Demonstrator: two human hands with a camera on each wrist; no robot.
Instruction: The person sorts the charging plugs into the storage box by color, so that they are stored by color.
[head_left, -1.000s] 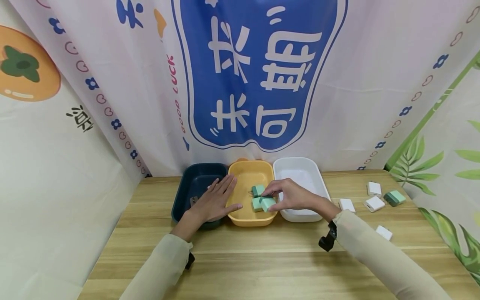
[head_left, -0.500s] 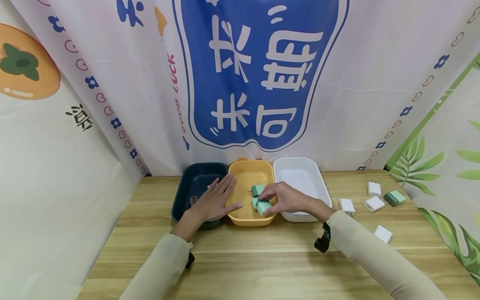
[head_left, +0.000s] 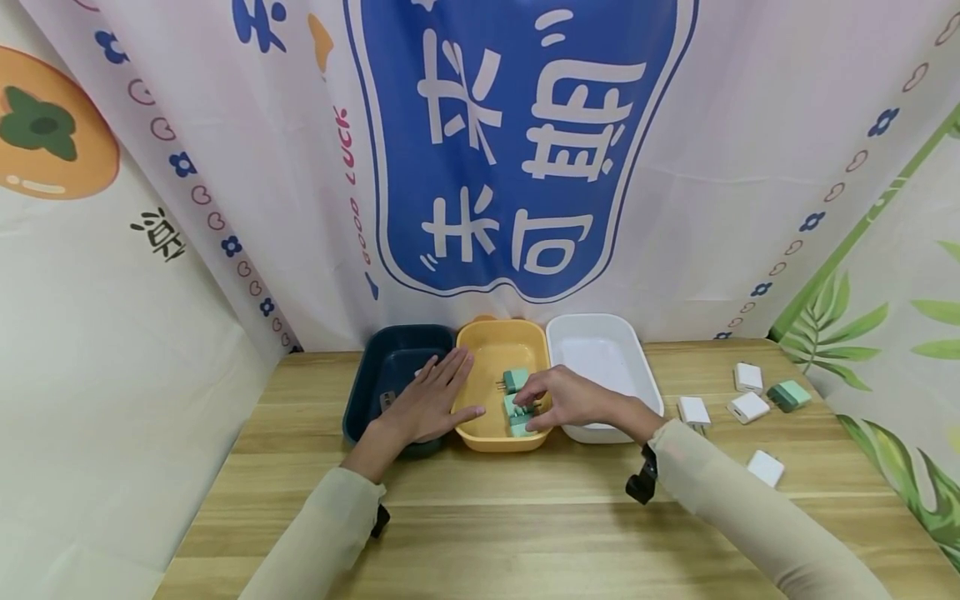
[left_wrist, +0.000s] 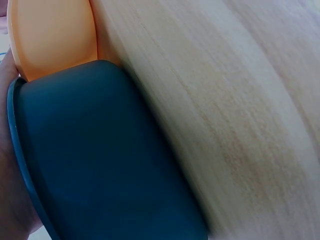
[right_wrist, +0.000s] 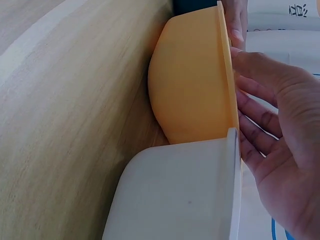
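Inside the yellow tray [head_left: 491,346] sit several green charger plugs: one with its prongs to the left [head_left: 515,381], and others below it, the nearest [head_left: 519,427] by the front wall. My right hand [head_left: 573,396] reaches over the right rim, thumb and fingers parted just above the nearest plugs. In the right wrist view the rim hides the fingertips of the right hand [right_wrist: 295,120]. My left hand [head_left: 420,404] lies flat across the dark blue tray [head_left: 408,337], its straight fingers over the rims where the two trays meet. A grey-brown piece [head_left: 387,401] shows in the dark tray.
To the right of the yellow tray stands a white tray [head_left: 600,350], partly behind the right hand. Several white charger plugs [head_left: 747,408] and one green charger plug [head_left: 789,396] lie on the wooden table [head_left: 525,517] at the right. A printed curtain [head_left: 712,208] hangs behind.
The green charger plug between my right fingers has moved down and left onto the yellow tray's floor, and the fingers have parted from it. My left hand stays put.
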